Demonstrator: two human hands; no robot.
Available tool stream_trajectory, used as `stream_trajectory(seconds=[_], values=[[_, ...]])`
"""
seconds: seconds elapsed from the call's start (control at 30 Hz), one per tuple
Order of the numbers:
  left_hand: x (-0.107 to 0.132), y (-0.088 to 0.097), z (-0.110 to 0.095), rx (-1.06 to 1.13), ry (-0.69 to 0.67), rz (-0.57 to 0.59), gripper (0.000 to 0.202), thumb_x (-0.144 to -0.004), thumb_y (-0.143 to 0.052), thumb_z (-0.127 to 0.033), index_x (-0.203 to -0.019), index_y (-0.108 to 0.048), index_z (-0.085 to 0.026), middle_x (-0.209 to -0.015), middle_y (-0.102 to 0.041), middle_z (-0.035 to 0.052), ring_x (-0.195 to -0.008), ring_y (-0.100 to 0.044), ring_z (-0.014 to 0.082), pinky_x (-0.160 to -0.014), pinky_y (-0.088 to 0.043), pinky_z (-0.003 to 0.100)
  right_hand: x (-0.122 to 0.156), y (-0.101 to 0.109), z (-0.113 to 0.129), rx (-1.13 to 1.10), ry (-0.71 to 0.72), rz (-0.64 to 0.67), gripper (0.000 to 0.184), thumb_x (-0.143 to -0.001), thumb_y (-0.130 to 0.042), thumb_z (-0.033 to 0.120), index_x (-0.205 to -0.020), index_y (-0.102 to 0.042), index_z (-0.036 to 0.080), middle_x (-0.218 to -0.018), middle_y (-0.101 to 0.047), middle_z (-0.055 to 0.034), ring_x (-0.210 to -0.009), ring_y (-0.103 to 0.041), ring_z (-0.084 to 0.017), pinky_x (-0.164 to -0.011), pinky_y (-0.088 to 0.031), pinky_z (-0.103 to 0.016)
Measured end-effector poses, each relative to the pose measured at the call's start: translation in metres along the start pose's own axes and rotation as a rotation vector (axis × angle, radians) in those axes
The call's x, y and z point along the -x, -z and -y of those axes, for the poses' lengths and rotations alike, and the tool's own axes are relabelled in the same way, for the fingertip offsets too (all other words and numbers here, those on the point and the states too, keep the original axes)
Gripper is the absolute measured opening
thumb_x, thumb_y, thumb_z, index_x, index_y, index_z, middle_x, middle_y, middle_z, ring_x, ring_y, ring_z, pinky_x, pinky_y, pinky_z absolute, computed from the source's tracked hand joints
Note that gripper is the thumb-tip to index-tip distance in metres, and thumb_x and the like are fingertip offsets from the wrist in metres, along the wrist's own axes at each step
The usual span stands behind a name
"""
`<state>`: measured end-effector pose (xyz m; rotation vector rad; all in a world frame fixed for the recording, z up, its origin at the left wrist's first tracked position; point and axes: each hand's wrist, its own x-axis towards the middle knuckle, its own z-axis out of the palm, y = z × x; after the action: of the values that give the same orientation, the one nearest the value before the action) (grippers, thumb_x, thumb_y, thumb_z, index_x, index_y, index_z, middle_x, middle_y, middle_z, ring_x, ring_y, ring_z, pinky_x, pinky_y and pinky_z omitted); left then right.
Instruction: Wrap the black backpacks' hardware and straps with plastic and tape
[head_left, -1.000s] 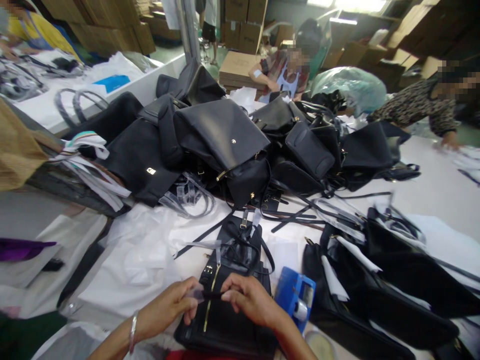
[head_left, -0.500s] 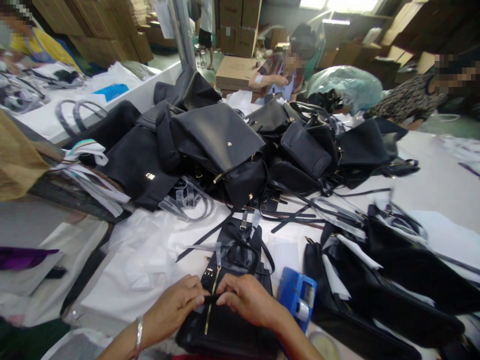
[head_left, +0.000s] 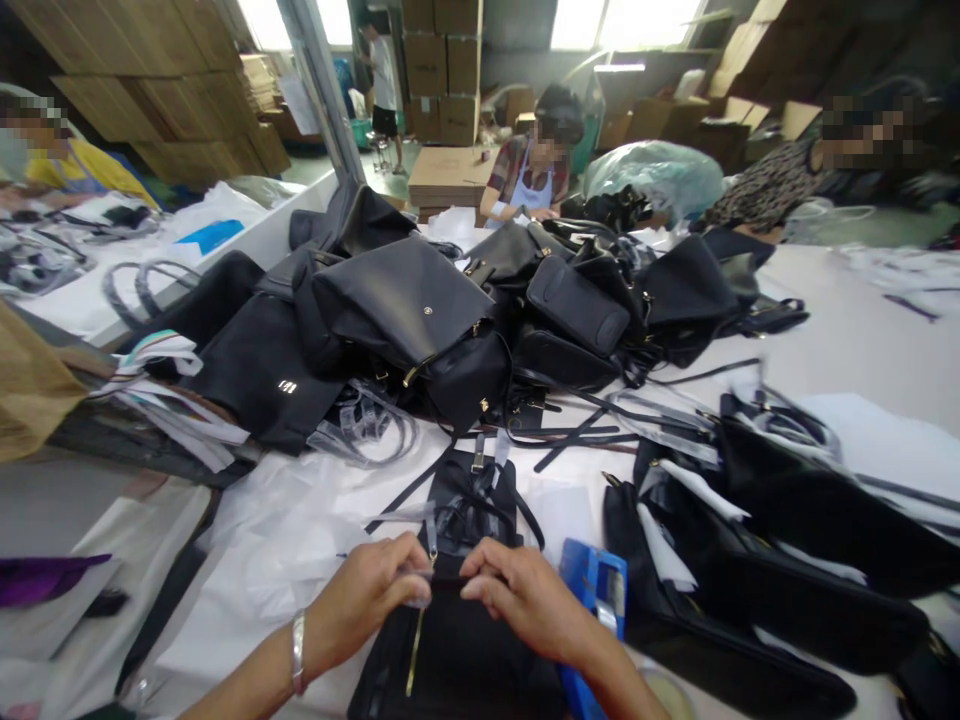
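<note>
A black handbag (head_left: 465, 650) with a gold zip lies flat on the table right in front of me. My left hand (head_left: 367, 600) and my right hand (head_left: 525, 598) meet above it, each pinching one end of a thin black strap piece (head_left: 448, 582) wrapped in clear film. A silver bangle sits on my left wrist. The bag's handles and plastic-wrapped straps (head_left: 472, 500) lie just beyond my fingers.
A blue tape dispenser (head_left: 596, 585) stands by my right hand. A big heap of black bags (head_left: 420, 310) fills the table's middle, more bags (head_left: 757, 560) lie at right. White wrapping sheets (head_left: 277, 530) lie at left. Other people work at the far side among cardboard boxes (head_left: 450, 170).
The view has tilted up, so the bag heap sits lower in frame. My hands keep their pinch on the strap piece and have drawn slightly apart.
</note>
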<state>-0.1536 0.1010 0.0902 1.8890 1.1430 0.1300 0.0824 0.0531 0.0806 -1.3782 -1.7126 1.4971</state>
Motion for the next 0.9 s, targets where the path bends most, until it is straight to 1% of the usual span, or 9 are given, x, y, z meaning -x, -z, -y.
stream_trajectory(seconds=[0.17, 0.27, 0.33, 0.43, 0.57, 0.67, 0.73, 0.83, 0.9], values=[[-0.010, 0.005, -0.024, -0.007, -0.024, -0.003, 0.023, -0.093, -0.042, -0.033, -0.084, -0.058, -0.021, -0.078, -0.065, -0.0008, -0.074, -0.060, 0.0160, -0.067, -0.043, 0.025, 0.009, 0.017, -0.008, 0.016, 0.019, -0.082, 0.013, -0.090, -0.052, 0.031, -0.093, -0.061, 0.022, -0.060, -0.055, 0.0062, -0.057, -0.056, -0.010, -0.056, -0.037, -0.019], [-0.015, 0.005, -0.040, -0.158, -0.224, 0.020, 0.021, -0.094, -0.040, -0.028, -0.089, -0.060, -0.022, -0.089, -0.067, 0.0024, -0.086, -0.060, 0.0178, -0.085, -0.044, 0.031, 0.014, 0.027, -0.013, -0.028, 0.043, -0.068, 0.014, -0.089, -0.054, 0.032, -0.095, -0.061, 0.022, -0.060, -0.056, 0.0062, -0.056, -0.055, -0.011, -0.056, -0.038, -0.019], [-0.019, 0.003, -0.052, -0.257, -0.382, 0.029, 0.019, -0.093, -0.041, -0.022, -0.092, -0.060, -0.022, -0.098, -0.067, 0.0042, -0.098, -0.059, 0.0190, -0.103, -0.035, 0.038, 0.019, 0.034, -0.015, -0.061, 0.069, -0.045, 0.014, -0.089, -0.056, 0.033, -0.095, -0.062, 0.022, -0.059, -0.056, 0.0065, -0.056, -0.055, -0.011, -0.056, -0.039, -0.019], [-0.026, -0.008, -0.067, -0.320, -0.485, 0.002, 0.019, -0.092, -0.042, -0.016, -0.096, -0.060, -0.022, -0.106, -0.066, 0.0066, -0.105, -0.057, 0.0203, -0.107, -0.030, 0.042, 0.027, 0.044, -0.017, -0.078, 0.094, -0.061, 0.014, -0.088, -0.057, 0.032, -0.095, -0.062, 0.021, -0.060, -0.057, 0.0066, -0.057, -0.055, -0.010, -0.058, -0.039, -0.019], [-0.038, -0.033, -0.076, -0.196, -0.398, -0.086, 0.018, -0.092, -0.042, -0.020, -0.089, -0.060, -0.022, -0.100, -0.065, 0.0084, -0.101, -0.057, 0.0221, -0.092, -0.042, 0.036, 0.035, 0.048, -0.020, -0.046, 0.105, -0.138, 0.022, -0.087, -0.058, 0.030, -0.109, -0.056, 0.023, -0.062, -0.059, 0.0075, -0.060, -0.057, -0.012, -0.061, -0.039, -0.020], [-0.049, -0.049, -0.081, -0.057, -0.281, -0.044, 0.024, -0.093, -0.041, -0.028, -0.079, -0.060, -0.022, -0.092, -0.064, 0.0066, -0.091, -0.058, 0.0209, -0.082, -0.045, 0.032, 0.032, 0.040, -0.024, 0.021, 0.127, -0.151, 0.033, -0.086, -0.060, 0.033, -0.117, -0.049, 0.024, -0.067, -0.063, 0.0062, -0.066, -0.062, -0.015, -0.064, -0.040, -0.021], [-0.055, -0.055, -0.082, 0.016, -0.214, -0.040, 0.026, -0.093, -0.043, -0.032, -0.074, -0.059, -0.022, -0.091, -0.064, 0.0058, -0.089, -0.057, 0.0205, -0.080, -0.044, 0.031, 0.028, 0.031, -0.028, 0.073, 0.132, -0.184, 0.041, -0.086, -0.061, 0.035, -0.122, -0.044, 0.024, -0.082, -0.068, 0.0021, -0.078, -0.065, -0.018, -0.068, -0.041, -0.023], [-0.056, -0.058, -0.073, 0.094, -0.115, -0.032, 0.028, -0.090, -0.048, -0.036, -0.069, -0.058, -0.020, -0.085, -0.063, 0.0038, -0.083, -0.056, 0.0194, -0.077, -0.043, 0.028, 0.020, 0.012, -0.037, 0.164, 0.122, -0.225, 0.050, -0.086, -0.061, 0.034, -0.129, -0.038, 0.024, -0.104, -0.068, -0.0047, -0.091, -0.066, -0.023, -0.073, -0.042, -0.025], [-0.048, -0.059, -0.056, 0.139, -0.009, 0.034, 0.031, -0.090, -0.048, -0.040, -0.068, -0.056, -0.020, -0.071, -0.059, 0.0009, -0.070, -0.054, 0.0167, -0.067, -0.041, 0.025, 0.018, -0.001, -0.044, 0.188, 0.095, -0.200, 0.056, -0.085, -0.062, 0.037, -0.132, -0.035, 0.023, -0.096, -0.069, -0.0044, -0.085, -0.066, -0.022, -0.071, -0.042, -0.025]])
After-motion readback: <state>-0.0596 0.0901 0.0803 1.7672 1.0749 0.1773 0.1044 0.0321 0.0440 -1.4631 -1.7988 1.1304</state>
